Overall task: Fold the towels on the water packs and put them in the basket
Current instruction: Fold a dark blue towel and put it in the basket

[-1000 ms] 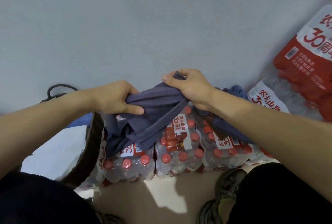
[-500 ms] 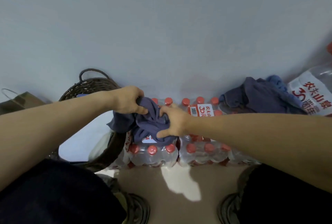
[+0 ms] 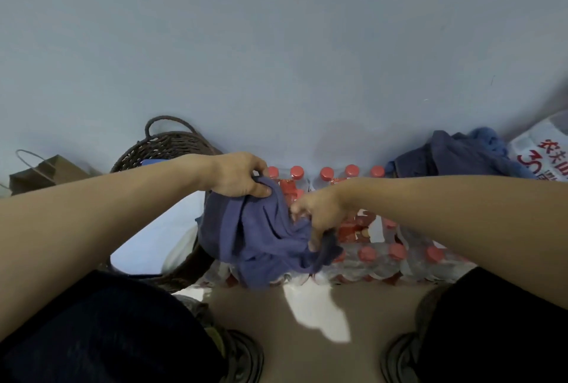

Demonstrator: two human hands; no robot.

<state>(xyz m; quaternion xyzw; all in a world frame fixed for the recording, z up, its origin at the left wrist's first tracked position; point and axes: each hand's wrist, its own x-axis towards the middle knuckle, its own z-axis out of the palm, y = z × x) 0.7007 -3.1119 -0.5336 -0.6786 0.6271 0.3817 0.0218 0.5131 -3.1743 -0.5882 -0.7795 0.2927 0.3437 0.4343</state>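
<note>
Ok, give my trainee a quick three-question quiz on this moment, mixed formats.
1. True or false: both hands hold the purple towel.
2. Where is the wicker basket? A) to the left of the water packs, B) on top of them, C) behind the person.
3. Fill in: more unfolded towels lie at the far ____ of the packs.

Key:
1. True: the left hand grips its upper edge and the right hand grips its lower right part.
2. A
3. right
</note>
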